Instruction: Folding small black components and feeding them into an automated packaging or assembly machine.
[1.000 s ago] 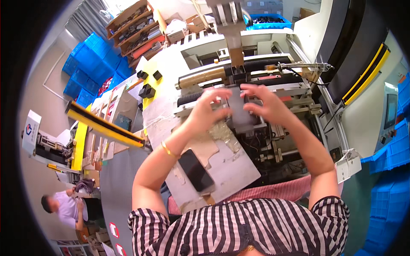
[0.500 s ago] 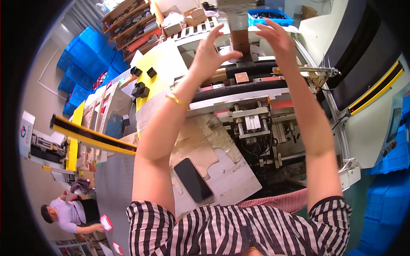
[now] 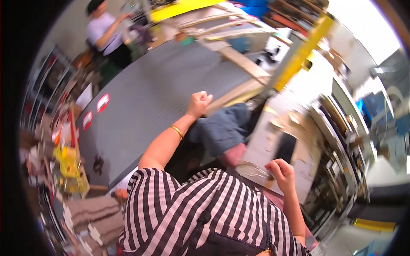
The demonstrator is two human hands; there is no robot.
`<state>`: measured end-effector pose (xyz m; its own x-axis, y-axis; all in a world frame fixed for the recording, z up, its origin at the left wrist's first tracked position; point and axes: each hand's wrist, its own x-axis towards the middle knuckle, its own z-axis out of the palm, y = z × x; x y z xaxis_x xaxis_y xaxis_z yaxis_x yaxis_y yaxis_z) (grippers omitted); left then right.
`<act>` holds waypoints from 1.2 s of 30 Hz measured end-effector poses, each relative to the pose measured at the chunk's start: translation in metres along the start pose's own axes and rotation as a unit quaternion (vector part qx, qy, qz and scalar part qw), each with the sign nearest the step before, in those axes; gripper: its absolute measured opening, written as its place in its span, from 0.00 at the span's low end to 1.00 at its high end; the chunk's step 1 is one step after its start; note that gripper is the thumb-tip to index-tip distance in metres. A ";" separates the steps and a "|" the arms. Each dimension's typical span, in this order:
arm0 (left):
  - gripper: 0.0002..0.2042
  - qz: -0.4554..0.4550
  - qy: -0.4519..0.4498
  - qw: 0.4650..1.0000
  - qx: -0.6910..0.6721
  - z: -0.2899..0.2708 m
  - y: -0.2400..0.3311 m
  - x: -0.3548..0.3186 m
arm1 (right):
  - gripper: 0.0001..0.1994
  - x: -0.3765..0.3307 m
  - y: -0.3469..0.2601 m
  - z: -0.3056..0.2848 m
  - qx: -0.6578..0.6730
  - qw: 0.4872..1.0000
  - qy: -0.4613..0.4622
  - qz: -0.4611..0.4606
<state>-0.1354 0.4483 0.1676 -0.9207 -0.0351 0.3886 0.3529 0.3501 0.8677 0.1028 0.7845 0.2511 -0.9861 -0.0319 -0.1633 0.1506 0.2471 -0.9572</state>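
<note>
My left hand (image 3: pixel 200 104) is curled into a fist over the near edge of a grey table (image 3: pixel 153 81), with nothing seen in it. A gold bangle (image 3: pixel 177 132) circles that wrist. My right hand (image 3: pixel 282 174), lower and closer to my body, has its fingers curled in with nothing visible between them. Just beyond it a black smartphone (image 3: pixel 285 147) lies on a pale board (image 3: pixel 258 147) with torn brown paper on top. Blue denim-like cloth (image 3: pixel 222 130) bulges between the table and the board. Motion blurs parts of the view.
A yellow upright bar (image 3: pixel 303 51) rises at the board's far end. Machine parts (image 3: pixel 337 170) line the right side. Red-edged white cards (image 3: pixel 103 103) lie on the grey table. Behind it stands another person (image 3: pixel 104 32). Stacked brown material (image 3: pixel 94 213) is at lower left.
My view has swung left, away from the machine toward the grey table. Both hands have come down from the machine and closed from open. The phone now appears farther right.
</note>
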 end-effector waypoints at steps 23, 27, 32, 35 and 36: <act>0.11 -0.605 0.125 0.564 0.547 -0.546 -0.254 -0.326 | 0.16 0.181 -0.006 0.170 -0.480 0.856 0.043 -0.189; 0.06 -0.493 0.120 0.679 0.531 -0.511 -0.272 -0.278 | 0.11 0.169 0.005 0.159 -0.526 0.822 0.036 -0.217; 0.07 -0.308 0.147 0.934 0.106 -0.383 -0.264 -0.159 | 0.15 0.138 -0.023 0.173 -0.525 0.805 -0.046 -0.273; 0.05 -0.150 -0.072 0.985 -0.041 -0.238 -0.107 -0.048 | 0.25 0.104 -0.022 0.139 -0.487 0.816 -0.099 -0.297; 0.05 -0.104 -0.139 0.982 -0.072 -0.197 -0.040 -0.028 | 0.25 0.092 -0.026 0.122 -0.449 0.829 -0.128 -0.308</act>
<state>-0.0909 0.2507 0.1831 -0.9784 0.1715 0.1156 0.1534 0.2265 0.9619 0.0172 0.6572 0.2323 -0.7911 -0.5966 0.1350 -0.6034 0.7249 -0.3324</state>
